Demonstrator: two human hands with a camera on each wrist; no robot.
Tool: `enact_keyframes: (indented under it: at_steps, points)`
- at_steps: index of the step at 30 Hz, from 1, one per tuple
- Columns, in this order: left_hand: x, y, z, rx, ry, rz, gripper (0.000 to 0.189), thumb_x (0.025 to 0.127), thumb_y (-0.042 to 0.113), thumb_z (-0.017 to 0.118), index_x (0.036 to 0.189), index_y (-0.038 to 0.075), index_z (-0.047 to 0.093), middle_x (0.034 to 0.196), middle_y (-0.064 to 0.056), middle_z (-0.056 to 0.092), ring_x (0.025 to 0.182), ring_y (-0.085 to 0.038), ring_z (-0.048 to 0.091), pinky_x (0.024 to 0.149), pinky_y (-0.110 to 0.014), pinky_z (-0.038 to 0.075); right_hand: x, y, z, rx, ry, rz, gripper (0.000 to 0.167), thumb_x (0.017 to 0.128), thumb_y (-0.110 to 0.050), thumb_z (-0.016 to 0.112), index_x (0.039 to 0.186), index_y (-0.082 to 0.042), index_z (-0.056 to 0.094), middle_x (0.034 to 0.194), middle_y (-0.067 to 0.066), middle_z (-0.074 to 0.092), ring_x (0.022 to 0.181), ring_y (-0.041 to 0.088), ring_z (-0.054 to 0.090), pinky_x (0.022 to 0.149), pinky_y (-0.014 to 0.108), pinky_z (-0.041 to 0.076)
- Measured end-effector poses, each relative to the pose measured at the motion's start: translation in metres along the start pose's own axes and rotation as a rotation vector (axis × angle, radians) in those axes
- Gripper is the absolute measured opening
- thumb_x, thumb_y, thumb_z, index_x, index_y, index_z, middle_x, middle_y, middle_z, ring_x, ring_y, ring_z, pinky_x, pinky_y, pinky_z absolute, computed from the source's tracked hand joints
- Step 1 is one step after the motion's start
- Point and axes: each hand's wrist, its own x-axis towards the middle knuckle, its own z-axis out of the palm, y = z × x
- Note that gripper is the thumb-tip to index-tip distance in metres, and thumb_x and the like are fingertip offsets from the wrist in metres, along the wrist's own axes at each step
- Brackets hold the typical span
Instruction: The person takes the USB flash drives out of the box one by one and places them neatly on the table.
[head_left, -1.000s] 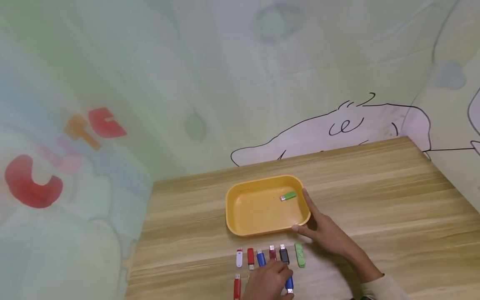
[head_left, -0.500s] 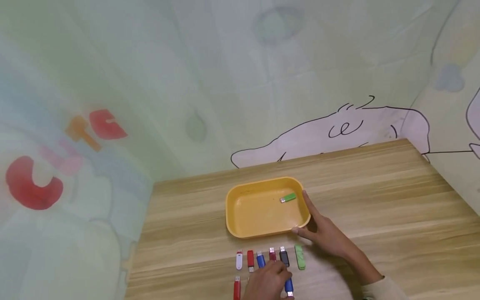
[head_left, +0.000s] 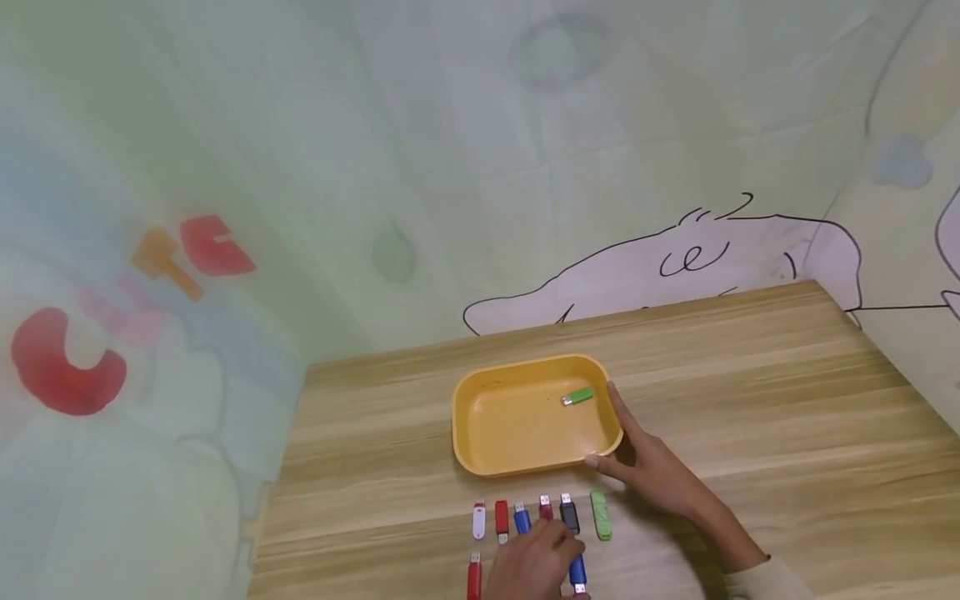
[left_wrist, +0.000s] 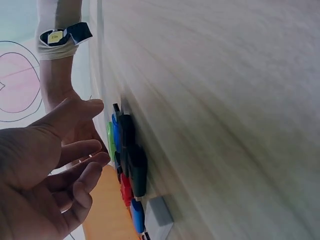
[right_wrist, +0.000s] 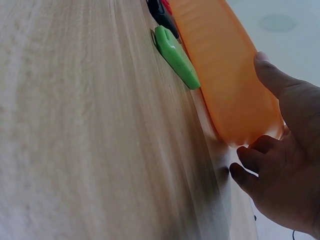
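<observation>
My right hand (head_left: 656, 475) holds the near right corner of a yellow plastic tray (head_left: 462, 429), thumb on the near side and fingers along the right end. Inside the tray lies a green USB stick (head_left: 577, 397). Over the rows of USB sticks bends my left hand (head_left: 531, 562), fingers loosely curled. In the left wrist view nothing shows between its thumb and fingers. Beside it are a blue stick (head_left: 577, 571), a black one (head_left: 569, 515) and a dark red one (head_left: 545, 505). The left hand hides part of the front row.
Left along the rows lie a white stick (head_left: 478, 521), a red one (head_left: 502, 518), a blue one (head_left: 522, 518) and another red one (head_left: 474, 577). A light green stick (head_left: 602, 515) lies near the right hand. Behind the wooden table (head_left: 750, 367) hangs a printed cloth (head_left: 450, 167).
Both hands and the tray stay in place. The view has shifted very slightly.
</observation>
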Motion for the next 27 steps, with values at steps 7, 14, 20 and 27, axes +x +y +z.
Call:
enact_keyframes:
  at_steps: [7,14,20,27]
  points:
    - [-0.004,0.002,-0.007,-0.008,0.094,0.009,0.039,0.094,0.049,0.079,0.121,0.022,0.077,0.113,0.010,0.069,0.095,0.002,0.057,0.080,-0.017,0.053,0.001,0.000,0.000,-0.006,0.002,0.000,0.111,0.095,-0.054,0.075,0.171,-0.038,-0.003,0.172,0.024,0.027,0.152,0.049,0.038,0.121,0.068,0.030]
    - [-0.005,-0.003,-0.012,0.037,0.383,0.118,0.027,0.094,0.040,0.082,0.108,0.017,0.079,0.100,0.010,0.069,0.087,0.006,0.057,0.072,-0.008,0.047,0.000,0.000,0.000,0.007,0.005,-0.017,0.110,0.095,-0.052,0.076,0.171,-0.036,-0.002,0.169,0.028,0.029,0.150,0.049,0.041,0.121,0.068,0.031]
    - [-0.002,-0.006,-0.018,0.120,0.573,0.157,0.021,0.090,0.034,0.085,0.100,0.017,0.078,0.087,0.011,0.067,0.076,0.006,0.056,0.063,-0.005,0.041,-0.001,0.001,0.001,0.008,0.000,-0.004,0.109,0.095,-0.053,0.075,0.170,-0.040,-0.003,0.171,0.026,0.027,0.152,0.048,0.038,0.121,0.069,0.030]
    - [0.002,-0.005,-0.037,0.051,0.539,0.106,0.019,0.096,0.032,0.078,0.109,0.018,0.078,0.084,0.012,0.063,0.071,0.009,0.045,0.060,-0.005,0.033,0.000,0.001,0.000,0.013,0.003,-0.013,0.109,0.096,-0.052,0.075,0.170,-0.038,-0.003,0.171,0.025,0.028,0.152,0.047,0.040,0.122,0.068,0.031]
